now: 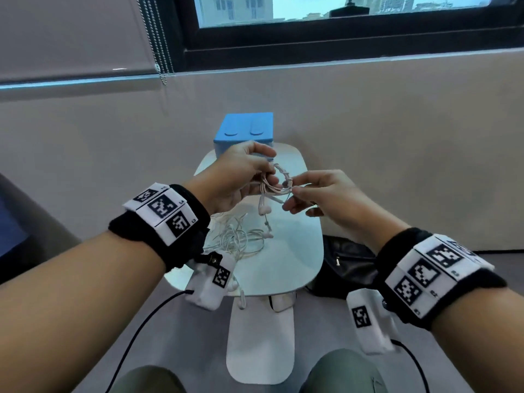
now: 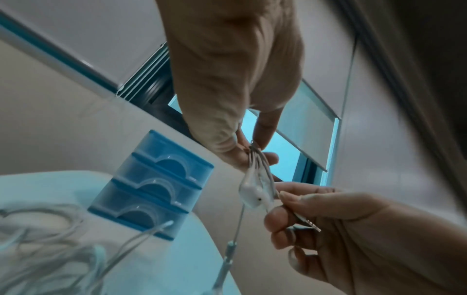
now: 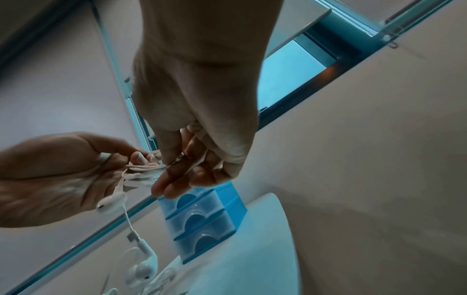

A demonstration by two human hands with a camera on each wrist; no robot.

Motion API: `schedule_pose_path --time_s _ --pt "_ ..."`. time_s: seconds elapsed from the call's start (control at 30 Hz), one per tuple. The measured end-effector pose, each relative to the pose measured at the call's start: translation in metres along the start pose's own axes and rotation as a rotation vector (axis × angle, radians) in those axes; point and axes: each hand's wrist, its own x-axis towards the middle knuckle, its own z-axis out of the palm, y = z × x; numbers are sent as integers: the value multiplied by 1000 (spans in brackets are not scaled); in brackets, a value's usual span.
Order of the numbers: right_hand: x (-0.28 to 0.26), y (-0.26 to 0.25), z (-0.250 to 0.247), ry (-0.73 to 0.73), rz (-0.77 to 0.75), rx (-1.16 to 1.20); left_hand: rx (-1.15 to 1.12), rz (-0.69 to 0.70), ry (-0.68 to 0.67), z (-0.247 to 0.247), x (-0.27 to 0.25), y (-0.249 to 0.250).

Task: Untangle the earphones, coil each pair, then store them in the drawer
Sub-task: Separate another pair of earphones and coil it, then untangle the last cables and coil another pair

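Observation:
A pinkish-white pair of earphones [image 1: 279,185] is looped into a small coil held above the table. My left hand [image 1: 241,174] grips the coil's left side between thumb and fingers. My right hand [image 1: 314,191] pinches the cable end at the coil's right side. One earbud [image 1: 263,209] and a short cable piece hang below the coil; the same earbud [image 2: 252,194] [image 3: 111,203] shows in both wrist views. A loose tangle of white earphones [image 1: 238,239] lies on the table under my left wrist. The blue drawer unit [image 1: 245,133] stands at the table's far end, its drawers closed.
The small white oval table [image 1: 292,259] stands on a white base. A black bag [image 1: 346,265] lies on the floor to its right. A wall and window run behind the drawer unit. My knees are at the bottom edge.

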Motion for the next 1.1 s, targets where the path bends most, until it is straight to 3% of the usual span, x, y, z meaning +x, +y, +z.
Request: schedule_pose_path --time_s 0.1,0.23,0.37,0.63,1.1 --pt "16 18 2 45 76 -41 81 -100 -22 -1 17 -18" --pt "40 46 15 88 120 -172 494 -177 -40 -6 42 -41" --pt "61 62 29 165 101 -347 875 -179 -56 -12 66 -53" --pt "96 77 45 206 65 -446 1232 -94 -57 -18 85 -59" --pt "104 68 28 19 127 -363 1311 -80 -168 -20 83 -50"
